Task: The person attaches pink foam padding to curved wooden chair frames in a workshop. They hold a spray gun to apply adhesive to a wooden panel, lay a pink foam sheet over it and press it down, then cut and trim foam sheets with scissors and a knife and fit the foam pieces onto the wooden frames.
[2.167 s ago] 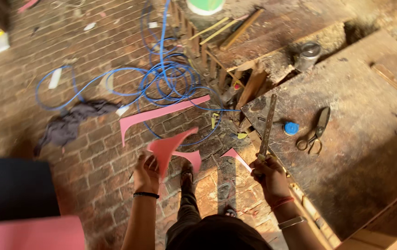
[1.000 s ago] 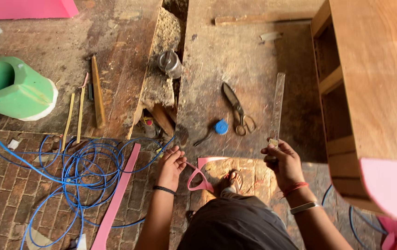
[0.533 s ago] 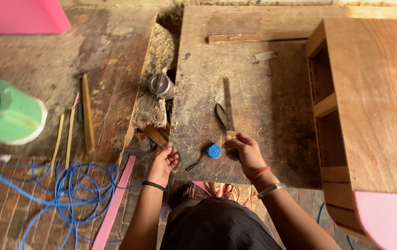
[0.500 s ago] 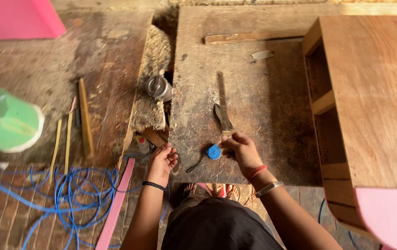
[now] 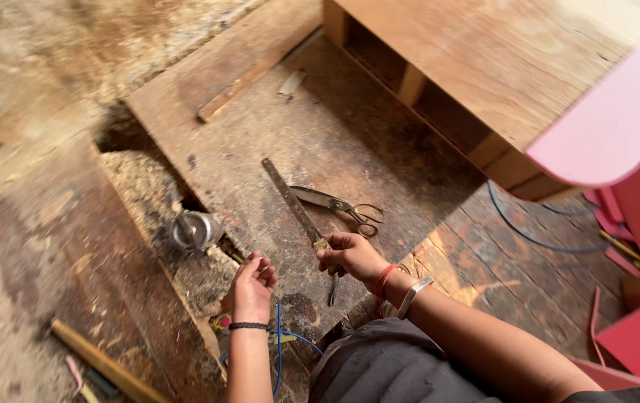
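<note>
Right hand grips a long metal ruler beside scissors; left hand hangs loosely curled, seemingly empty.

Scissors lie just right of the ruler on the board.

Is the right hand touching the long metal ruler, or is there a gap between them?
Touching. In the head view the right hand has its fingers closed around the near end of the long metal ruler, which lies on the wooden board.
</note>
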A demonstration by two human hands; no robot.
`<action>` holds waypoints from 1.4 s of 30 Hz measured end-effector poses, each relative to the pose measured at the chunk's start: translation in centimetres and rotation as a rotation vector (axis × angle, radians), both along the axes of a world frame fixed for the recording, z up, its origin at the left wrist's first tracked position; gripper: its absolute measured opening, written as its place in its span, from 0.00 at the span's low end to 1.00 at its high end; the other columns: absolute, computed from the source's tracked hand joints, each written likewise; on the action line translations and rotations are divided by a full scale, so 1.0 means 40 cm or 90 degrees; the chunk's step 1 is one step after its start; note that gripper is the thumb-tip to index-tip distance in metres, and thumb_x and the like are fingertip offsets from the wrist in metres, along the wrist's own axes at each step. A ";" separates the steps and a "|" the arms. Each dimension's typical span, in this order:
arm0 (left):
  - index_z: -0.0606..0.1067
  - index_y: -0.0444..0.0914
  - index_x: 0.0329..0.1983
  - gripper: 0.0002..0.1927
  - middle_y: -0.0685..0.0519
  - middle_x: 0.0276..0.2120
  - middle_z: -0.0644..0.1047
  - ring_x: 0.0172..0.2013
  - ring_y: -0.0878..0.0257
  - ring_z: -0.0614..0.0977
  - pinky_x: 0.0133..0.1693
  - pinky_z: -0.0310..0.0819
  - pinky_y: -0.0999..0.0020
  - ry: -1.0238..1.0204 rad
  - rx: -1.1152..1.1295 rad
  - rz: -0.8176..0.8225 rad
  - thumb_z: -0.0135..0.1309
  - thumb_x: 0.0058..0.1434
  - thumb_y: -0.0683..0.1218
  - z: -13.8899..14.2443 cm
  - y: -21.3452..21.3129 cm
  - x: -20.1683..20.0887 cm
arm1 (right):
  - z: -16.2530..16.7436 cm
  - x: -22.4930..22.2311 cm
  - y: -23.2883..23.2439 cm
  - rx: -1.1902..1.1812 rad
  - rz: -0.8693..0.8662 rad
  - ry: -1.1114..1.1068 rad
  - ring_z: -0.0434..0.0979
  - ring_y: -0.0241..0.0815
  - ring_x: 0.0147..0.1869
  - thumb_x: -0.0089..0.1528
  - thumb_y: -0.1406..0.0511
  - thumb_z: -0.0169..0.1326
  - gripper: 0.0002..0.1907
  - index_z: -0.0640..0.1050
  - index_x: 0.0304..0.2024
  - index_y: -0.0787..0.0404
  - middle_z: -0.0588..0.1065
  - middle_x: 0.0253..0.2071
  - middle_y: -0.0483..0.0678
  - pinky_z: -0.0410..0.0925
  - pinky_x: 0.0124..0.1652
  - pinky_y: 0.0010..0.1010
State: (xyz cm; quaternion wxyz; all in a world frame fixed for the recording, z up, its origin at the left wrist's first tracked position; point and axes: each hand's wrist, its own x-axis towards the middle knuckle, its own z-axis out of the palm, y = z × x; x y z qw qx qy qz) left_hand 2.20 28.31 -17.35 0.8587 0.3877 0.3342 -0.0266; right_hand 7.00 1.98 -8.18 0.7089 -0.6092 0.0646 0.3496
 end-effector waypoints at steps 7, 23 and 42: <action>0.76 0.44 0.45 0.07 0.57 0.32 0.76 0.31 0.65 0.76 0.34 0.71 0.68 0.025 -0.028 0.017 0.54 0.63 0.44 -0.026 -0.075 0.017 | -0.039 -0.086 -0.091 -0.041 -0.018 -0.002 0.73 0.29 0.30 0.64 0.63 0.59 0.09 0.80 0.46 0.57 0.77 0.28 0.40 0.67 0.30 0.23; 0.70 0.44 0.38 0.08 0.60 0.24 0.67 0.18 0.71 0.65 0.22 0.59 0.74 0.028 0.080 0.095 0.51 0.59 0.38 0.032 -0.388 0.033 | -0.082 -0.225 -0.466 -0.252 0.010 -0.066 0.82 0.39 0.55 0.63 0.52 0.56 0.28 0.76 0.63 0.56 0.82 0.54 0.48 0.73 0.52 0.32; 0.74 0.42 0.41 0.04 0.59 0.27 0.75 0.25 0.70 0.75 0.28 0.70 0.72 -0.043 0.104 -0.399 0.52 0.64 0.45 0.175 -1.363 0.070 | -0.114 -0.376 -1.418 -0.051 -0.551 0.032 0.78 0.33 0.33 0.65 0.63 0.56 0.11 0.80 0.47 0.61 0.81 0.35 0.45 0.71 0.35 0.26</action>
